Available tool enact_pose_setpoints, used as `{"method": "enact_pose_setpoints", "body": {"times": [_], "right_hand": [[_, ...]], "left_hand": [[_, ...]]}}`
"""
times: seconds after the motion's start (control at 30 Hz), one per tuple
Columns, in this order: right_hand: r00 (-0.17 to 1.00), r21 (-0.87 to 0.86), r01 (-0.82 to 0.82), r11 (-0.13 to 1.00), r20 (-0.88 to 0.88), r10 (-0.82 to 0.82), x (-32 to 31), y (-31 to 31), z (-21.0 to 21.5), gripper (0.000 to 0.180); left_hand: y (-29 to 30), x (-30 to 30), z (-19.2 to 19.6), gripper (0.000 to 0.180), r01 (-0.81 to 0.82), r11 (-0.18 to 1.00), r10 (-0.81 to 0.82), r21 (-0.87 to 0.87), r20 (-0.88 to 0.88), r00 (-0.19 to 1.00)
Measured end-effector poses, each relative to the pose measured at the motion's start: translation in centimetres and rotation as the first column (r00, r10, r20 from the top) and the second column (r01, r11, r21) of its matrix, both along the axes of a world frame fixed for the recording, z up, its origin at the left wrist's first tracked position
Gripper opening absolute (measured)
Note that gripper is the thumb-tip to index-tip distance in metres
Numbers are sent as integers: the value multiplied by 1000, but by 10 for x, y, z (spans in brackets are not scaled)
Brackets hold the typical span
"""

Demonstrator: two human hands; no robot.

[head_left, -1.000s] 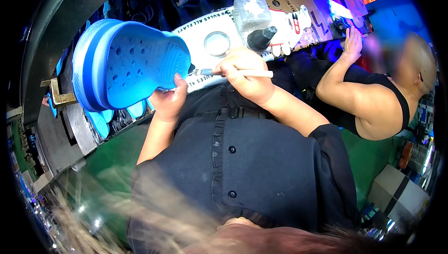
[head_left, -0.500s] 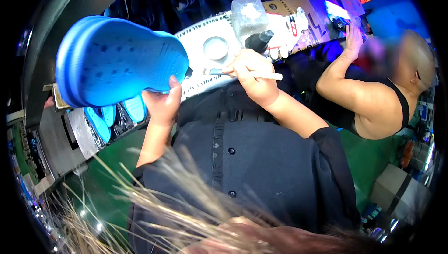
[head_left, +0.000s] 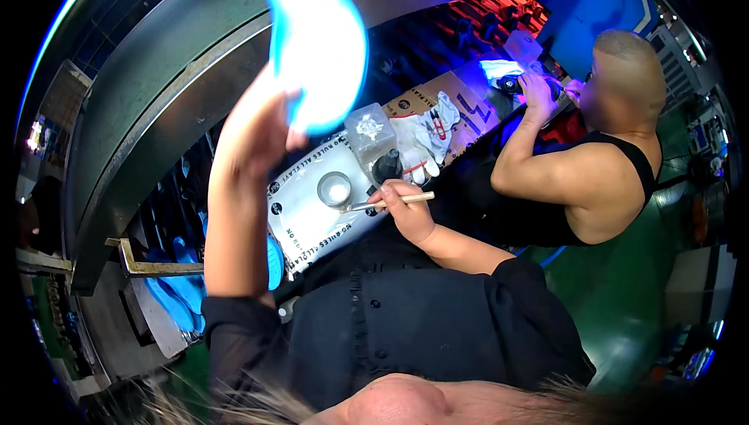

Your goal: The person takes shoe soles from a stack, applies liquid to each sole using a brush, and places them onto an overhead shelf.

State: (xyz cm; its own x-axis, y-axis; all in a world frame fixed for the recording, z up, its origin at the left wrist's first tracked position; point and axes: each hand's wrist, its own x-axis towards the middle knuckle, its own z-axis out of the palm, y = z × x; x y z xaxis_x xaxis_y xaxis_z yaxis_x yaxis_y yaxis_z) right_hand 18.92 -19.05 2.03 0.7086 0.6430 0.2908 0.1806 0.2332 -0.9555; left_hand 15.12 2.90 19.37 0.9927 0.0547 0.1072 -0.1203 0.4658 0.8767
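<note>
Raised high at the upper left, my left hand (head_left: 261, 124) grips a blue foam shoe sole (head_left: 320, 50). Bright light washes out most of the sole's surface; small holes show near its top end. My right hand (head_left: 406, 210) is closed around the pale handle of a brush (head_left: 419, 198). The brush's tip points left and lies at the lower rim of a small round cup (head_left: 326, 191) with whitish contents. Beside that hand stands a dark bottle (head_left: 388, 166). Both cup and bottle are on a white printed sheet (head_left: 300, 226) covering the bench.
A clear plastic box (head_left: 370, 132), white gloves (head_left: 413, 140) and red-handled snips (head_left: 438, 124) lie behind the bottle, beside cardboard (head_left: 452, 97). A curved metal machine frame (head_left: 183, 89) arches across the left. More blue soles (head_left: 175, 296) lie lower left. A co-worker (head_left: 577, 152) works at the right.
My left hand has lifted the sole up and away from the bench, into bright light, and turned it upright. My right hand has brought the brush to the cup's rim.
</note>
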Motion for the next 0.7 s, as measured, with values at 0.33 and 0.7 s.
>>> {"method": "enact_pose_setpoints", "body": {"times": [0.33,0.7], "right_hand": [[988,-30,-17,999,-157,12,12,-4,-6,33],[957,-42,-113,993,-273,97,12,14,-28,30]], "left_hand": [[-6,21,-26,49,-290,952,287,94,42,957],[82,-262,-223,47,321,-194,956,927,106,273]]}}
